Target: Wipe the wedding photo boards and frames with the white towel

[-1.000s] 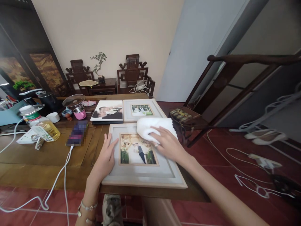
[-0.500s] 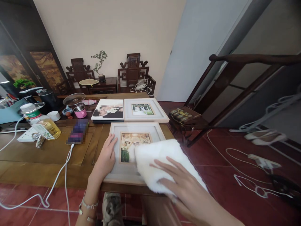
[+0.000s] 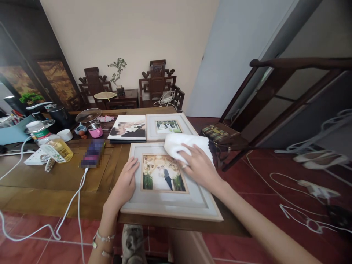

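Note:
A light-wood picture frame [image 3: 176, 214] lies flat near the table's front edge, its small photo of two people visible through the front. My left hand [image 3: 127, 179] grips the frame's left side, fingers over the edge. At the upper right corner, my right hand [image 3: 198, 165] has a fluffy white cloth [image 3: 189, 141] bunched under bent fingers and pressed against the frame. The cloth hides that corner. Just behind lie a second light-wood picture frame [image 3: 189, 126] and a photo panel [image 3: 129, 128] showing a dark-clothed figure.
A phone [image 3: 93, 152] on a white cable, a bottle of yellow liquid [image 3: 62, 146] and a pink cup [image 3: 95, 130] occupy the table's left. A dark wooden chair [image 3: 236, 137] bearing a plaid bag [image 3: 216, 134] stands at right. White cables [image 3: 297, 187] trail over the red floor.
My right hand has moved the cloth away from me, from the frame's lower right to its upper right corner, uncovering the photo. My left hand stays on the left edge.

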`<state>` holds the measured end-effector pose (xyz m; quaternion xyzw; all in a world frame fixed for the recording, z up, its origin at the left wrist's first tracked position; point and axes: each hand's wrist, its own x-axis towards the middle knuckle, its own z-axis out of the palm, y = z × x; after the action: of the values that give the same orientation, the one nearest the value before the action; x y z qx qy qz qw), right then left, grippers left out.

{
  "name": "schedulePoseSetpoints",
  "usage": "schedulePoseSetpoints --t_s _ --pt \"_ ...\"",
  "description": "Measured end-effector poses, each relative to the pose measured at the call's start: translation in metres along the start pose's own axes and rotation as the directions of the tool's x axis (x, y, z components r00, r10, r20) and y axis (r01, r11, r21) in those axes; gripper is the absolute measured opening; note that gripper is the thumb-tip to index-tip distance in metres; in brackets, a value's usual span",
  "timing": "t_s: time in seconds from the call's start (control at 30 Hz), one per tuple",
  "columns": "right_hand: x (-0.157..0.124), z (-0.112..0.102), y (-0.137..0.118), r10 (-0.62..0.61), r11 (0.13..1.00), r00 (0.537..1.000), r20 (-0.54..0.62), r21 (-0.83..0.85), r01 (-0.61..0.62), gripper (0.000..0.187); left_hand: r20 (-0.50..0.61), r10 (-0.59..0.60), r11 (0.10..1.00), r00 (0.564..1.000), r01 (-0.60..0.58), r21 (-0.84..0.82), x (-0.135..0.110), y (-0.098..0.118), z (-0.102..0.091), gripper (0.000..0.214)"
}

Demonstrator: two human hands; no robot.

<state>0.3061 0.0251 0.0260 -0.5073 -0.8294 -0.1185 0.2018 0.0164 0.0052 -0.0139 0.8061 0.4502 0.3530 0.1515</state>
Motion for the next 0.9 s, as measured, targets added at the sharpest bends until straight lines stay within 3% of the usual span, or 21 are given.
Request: schedulePoseSetpoints --t_s 0.17,0.33,0.47,0.6,0.73,0.9 --pt "0.007 0.004 0.000 -0.047 0.999 0.998 0.043 0.014 0.047 0.033 -0.020 -0.050 0.999 0.999 0.049 -0.015 0.001 0.003 0.001 0.045" --pt "-0.040 -0.020 -0.031 -0.204 0.973 0.975 0.089 0.129 0.191 0.033 -0.043 -0.088 0.996 0.995 0.086 -0.031 0.001 0.004 0.003 0.045" --pt "-0.084 -0.037 -0.057 -0.240 0.953 0.971 0.007 0.193 0.234 0.031 -0.056 -0.091 0.995 0.994 0.089 -0.038 0.000 0.004 0.005 0.046" --pt "-0.105 -0.045 -0.069 -0.252 0.943 0.967 -0.046 0.212 0.256 0.032 -0.044 -0.085 0.995 0.995 0.083 -0.045 0.000 0.004 0.004 0.045" --pt "-0.100 -0.042 -0.063 -0.185 0.967 0.982 -0.028 0.173 0.187 0.032 -0.028 -0.080 0.996 0.996 0.079 -0.052 0.000 0.005 0.003 0.047" --pt "-0.068 -0.021 -0.031 -0.086 0.994 0.995 -0.054 0.063 0.090 0.028 0.023 -0.082 0.996 0.996 0.083 -0.036 0.002 0.009 -0.002 0.046"
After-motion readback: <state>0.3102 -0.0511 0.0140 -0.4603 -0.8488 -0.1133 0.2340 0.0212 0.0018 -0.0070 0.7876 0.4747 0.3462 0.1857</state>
